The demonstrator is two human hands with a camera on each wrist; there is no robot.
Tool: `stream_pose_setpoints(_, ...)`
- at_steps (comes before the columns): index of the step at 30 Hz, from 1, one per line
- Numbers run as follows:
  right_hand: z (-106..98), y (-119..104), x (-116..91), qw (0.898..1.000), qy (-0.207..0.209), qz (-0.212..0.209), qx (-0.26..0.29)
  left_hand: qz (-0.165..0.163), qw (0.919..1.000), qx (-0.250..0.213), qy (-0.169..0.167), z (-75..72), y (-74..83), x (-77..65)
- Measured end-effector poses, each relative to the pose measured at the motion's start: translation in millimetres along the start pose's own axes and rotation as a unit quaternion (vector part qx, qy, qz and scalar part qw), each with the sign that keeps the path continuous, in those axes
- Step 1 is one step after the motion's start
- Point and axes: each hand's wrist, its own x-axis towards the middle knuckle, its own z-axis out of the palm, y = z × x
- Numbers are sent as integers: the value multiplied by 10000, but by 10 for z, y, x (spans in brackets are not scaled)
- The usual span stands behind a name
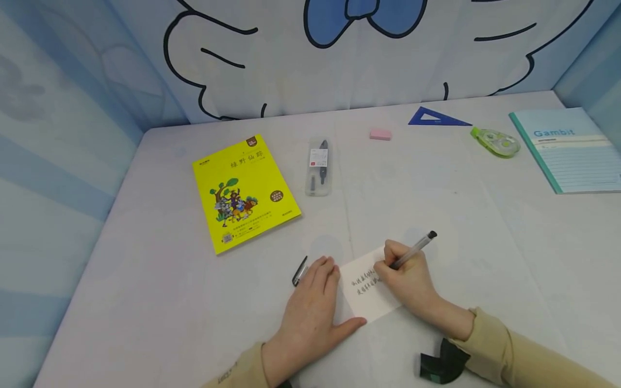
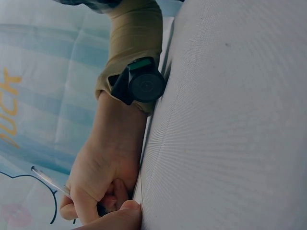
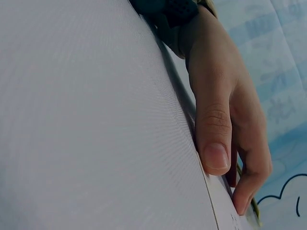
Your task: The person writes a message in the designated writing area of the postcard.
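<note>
A small white card (image 1: 371, 304) with two lines of handwriting lies slightly tilted on the table. My right hand (image 1: 411, 280) grips a pen (image 1: 414, 249) with a clear barrel and dark end, its tip hidden behind the fingers over the card. My left hand (image 1: 310, 310) lies flat with fingers extended along the card's left edge, thumb at its lower edge. Beside the left fingertips rests a black-clipped pen cap (image 1: 299, 271). In the left wrist view the right hand (image 2: 98, 175) shows curled around the pen; in the right wrist view the left thumb (image 3: 216, 155) presses by the card's edge.
A yellow book (image 1: 247, 194) lies at left, with a boxed compass (image 1: 318, 167) beside it. Toward the back are a pink eraser (image 1: 380, 134), a blue set square (image 1: 436, 117) and a green correction tape (image 1: 496, 143). A notebook (image 1: 572, 151) lies at far right.
</note>
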Motion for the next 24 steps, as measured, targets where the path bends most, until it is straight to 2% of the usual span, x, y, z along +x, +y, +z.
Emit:
stream_pose_setpoints(13, -3, 1, -3, 9999, 37, -116, -6, -47, 10000, -43, -61, -1, 0, 1)
stream_pose_setpoints(18, -5, -10, 4, 10000, -6, 56, 11, -44, 10000, -19, -26, 5, 0, 4)
stream_pose_setpoints(24, -15, 42, 5, 9991, 352, 216, -50, -67, 9999, -31, -71, 6, 5, 0)
